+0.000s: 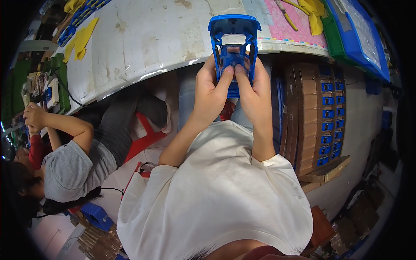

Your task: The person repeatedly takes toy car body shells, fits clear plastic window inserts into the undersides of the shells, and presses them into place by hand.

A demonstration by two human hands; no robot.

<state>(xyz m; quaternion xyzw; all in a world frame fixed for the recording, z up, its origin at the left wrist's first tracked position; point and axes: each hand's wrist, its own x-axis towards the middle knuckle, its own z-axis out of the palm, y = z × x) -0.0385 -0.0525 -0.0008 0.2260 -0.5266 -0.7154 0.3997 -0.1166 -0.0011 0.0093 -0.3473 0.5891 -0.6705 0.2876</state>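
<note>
Plainly: glossy, hollow blue plastic shell [234,59] | long axis near–far, curved end [234,20] far | left hand [211,86], right hand [257,86] both clasping it

At twelve o'clock, the blue shell [234,59] hides most fingers of the left hand [211,90] and right hand [256,90]. Whether a co-worker's hands [34,116] at nine hold anything is too small to tell. The upper edge crops the pink sheet [281,31] near one o'clock.
</note>
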